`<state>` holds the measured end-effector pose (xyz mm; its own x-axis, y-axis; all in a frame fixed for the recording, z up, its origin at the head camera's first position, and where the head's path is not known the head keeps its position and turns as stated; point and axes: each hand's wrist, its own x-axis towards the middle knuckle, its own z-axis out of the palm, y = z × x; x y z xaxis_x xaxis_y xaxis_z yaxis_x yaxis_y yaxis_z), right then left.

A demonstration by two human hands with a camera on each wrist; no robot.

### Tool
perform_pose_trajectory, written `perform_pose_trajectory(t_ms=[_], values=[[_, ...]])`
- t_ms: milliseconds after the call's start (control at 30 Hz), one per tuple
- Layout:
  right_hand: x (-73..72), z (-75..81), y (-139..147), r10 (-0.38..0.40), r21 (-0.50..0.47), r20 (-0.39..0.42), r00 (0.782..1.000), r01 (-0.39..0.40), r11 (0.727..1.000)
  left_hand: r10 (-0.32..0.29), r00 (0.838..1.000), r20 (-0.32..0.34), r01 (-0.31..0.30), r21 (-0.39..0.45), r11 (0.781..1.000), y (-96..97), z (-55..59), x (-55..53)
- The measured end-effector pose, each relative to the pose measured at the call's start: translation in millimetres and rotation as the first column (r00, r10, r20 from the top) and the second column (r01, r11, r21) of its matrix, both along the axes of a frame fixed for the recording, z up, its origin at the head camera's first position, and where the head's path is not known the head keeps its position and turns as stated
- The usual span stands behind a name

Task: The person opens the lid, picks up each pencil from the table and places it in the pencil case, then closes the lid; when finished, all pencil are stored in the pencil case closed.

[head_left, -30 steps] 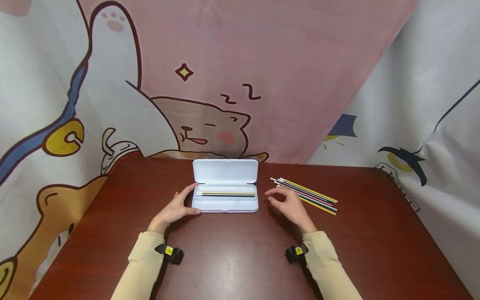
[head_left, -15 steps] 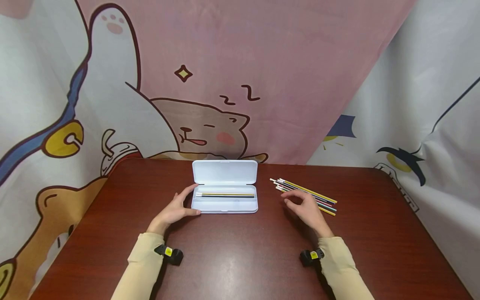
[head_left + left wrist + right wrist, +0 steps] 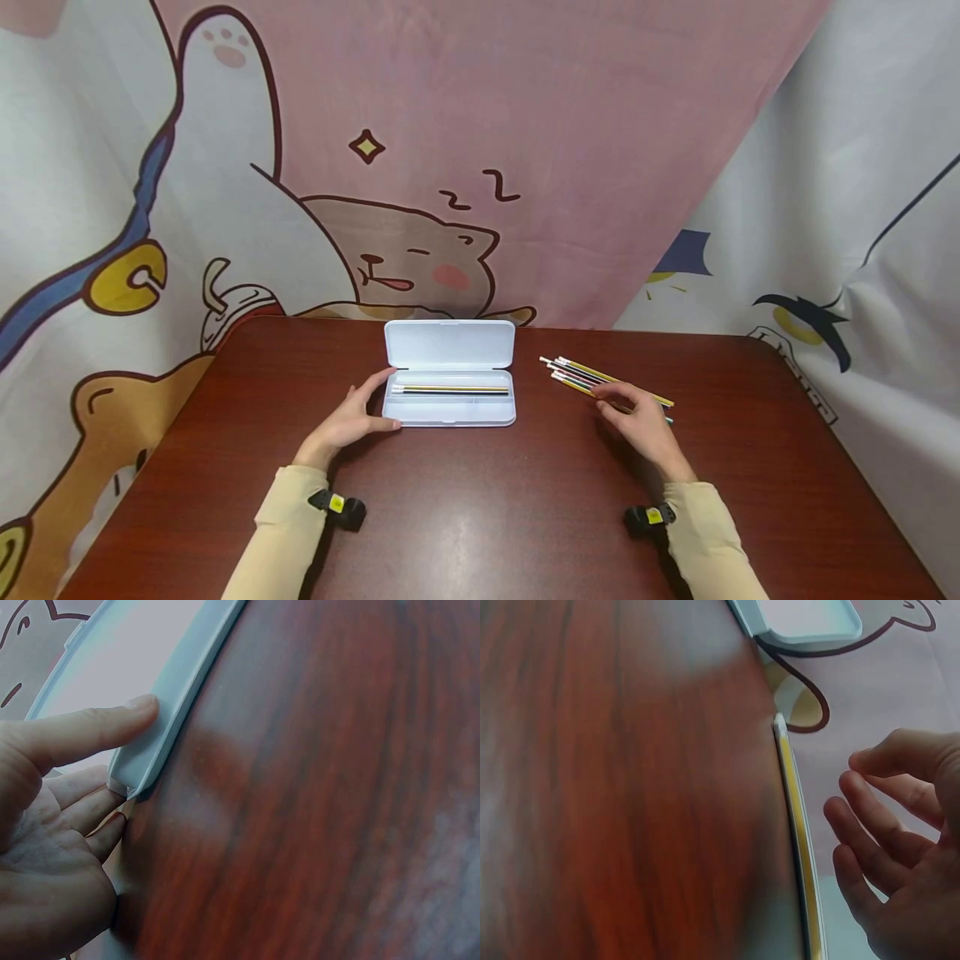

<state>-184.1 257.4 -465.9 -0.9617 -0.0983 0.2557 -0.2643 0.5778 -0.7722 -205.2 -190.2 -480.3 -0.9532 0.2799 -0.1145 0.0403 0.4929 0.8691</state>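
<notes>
A white pencil case (image 3: 431,413) stands with its lid (image 3: 450,343) raised. A few striped pencils (image 3: 457,389) lie side by side in its back compartment. My left hand (image 3: 348,417) holds the case's left end, thumb at the front corner and index finger at the back one. In the left wrist view the thumb (image 3: 97,733) presses on the case's rim. My right hand (image 3: 647,421) hovers over a loose bundle of pencils (image 3: 592,372), partly hiding it. Its fingers are loosely bent with nothing between them; a yellow-striped pencil (image 3: 799,825) lies beside them in the right wrist view.
The dark reddish wooden table (image 3: 457,517) has a glossy top. Behind it hangs a pink and white cartoon curtain (image 3: 600,167), close to the table's back edge and the raised lid. Black wrist cameras (image 3: 647,518) are strapped to both forearms.
My right hand has moved right, from beside the pencils' eraser ends to above their middle. The left hand and the case have stayed put.
</notes>
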Motion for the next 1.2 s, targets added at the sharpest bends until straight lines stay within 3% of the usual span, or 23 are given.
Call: perform_pose_trajectory(t_ms=[167, 633, 1200], values=[[3.3, -2.4, 13, -0.023, 0.059, 0.003, 1.000, 0.023, 0.998, 0.005, 1.000, 0.010, -0.005, -0.004, 1.000, 0.5, 0.6, -0.2], [14.0, 0.0, 36, -0.057, 0.111, 0.001, 0.998, 0.056, 0.992, 0.002, 1.000, 0.012, -0.002, 0.003, 1.000, -0.5, 0.3, -1.1], [15.4, -7.3, 49, -0.002, 0.174, 0.057, 0.998, -0.008, 0.985, 0.007, 1.000, 0.023, -0.007, 0.007, 1.000, -0.7, 0.4, -1.8]])
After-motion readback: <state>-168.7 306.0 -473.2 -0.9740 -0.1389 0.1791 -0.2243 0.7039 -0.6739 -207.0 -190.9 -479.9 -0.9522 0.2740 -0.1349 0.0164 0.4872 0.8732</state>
